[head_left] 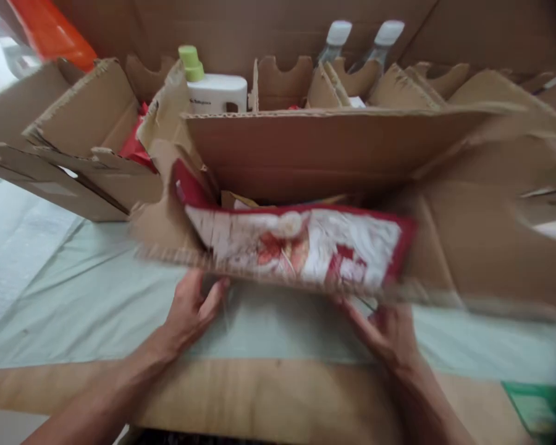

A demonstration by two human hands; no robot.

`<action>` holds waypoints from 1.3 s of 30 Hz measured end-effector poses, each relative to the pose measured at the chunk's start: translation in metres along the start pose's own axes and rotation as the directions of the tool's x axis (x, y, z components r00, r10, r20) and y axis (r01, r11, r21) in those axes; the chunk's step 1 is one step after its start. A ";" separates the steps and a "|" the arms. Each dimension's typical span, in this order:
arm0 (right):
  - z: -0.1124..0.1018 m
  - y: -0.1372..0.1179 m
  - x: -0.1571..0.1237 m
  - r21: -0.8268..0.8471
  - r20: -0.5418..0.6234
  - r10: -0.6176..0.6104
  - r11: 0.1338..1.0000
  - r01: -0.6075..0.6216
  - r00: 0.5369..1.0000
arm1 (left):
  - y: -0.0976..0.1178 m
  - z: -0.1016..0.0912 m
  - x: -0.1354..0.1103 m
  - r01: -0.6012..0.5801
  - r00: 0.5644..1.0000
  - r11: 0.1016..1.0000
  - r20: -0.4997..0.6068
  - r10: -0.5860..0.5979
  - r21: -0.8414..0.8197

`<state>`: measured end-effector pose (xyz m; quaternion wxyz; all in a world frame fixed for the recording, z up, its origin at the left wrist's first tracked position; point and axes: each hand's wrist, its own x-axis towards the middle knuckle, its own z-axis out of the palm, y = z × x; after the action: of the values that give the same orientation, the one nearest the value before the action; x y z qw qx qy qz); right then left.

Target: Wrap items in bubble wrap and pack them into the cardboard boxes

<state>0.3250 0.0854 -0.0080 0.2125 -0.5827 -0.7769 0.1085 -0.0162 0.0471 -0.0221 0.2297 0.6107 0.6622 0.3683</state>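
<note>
A brown cardboard box [306, 145] stands in front of me, its open front compartment facing me and blurred by motion. Inside lies a white and dark red printed packet [287, 241], with some yellowish packaging partly showing behind it. My left hand [192, 309] is at the lower front edge of the box, its thumb beside the edge and the fingers curled up against it. Farther right, my right hand [387, 330] grips the same edge; its fingertips are smeared and partly hidden under the cardboard.
Behind are cardboard compartments holding a white bottle with a green cap [217, 89], white-capped clear bottles [338, 37] and a red packet [139, 145]. An orange object [53, 34] is at upper left. A pale green cloth [97, 296] covers the wooden table [241, 395]. A green item [532, 405] lies lower right.
</note>
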 end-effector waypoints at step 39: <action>-0.069 0.140 -0.082 -0.298 -0.153 0.253 0.910 -0.289 0.955 | -0.066 -0.104 -0.053 -0.214 0.972 0.719 0.217 0.090 0.661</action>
<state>0.4952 0.0439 -0.0221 0.1418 -0.7166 -0.6826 -0.0220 -0.1288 -0.0248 -0.0160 0.0144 0.7336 0.6763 0.0652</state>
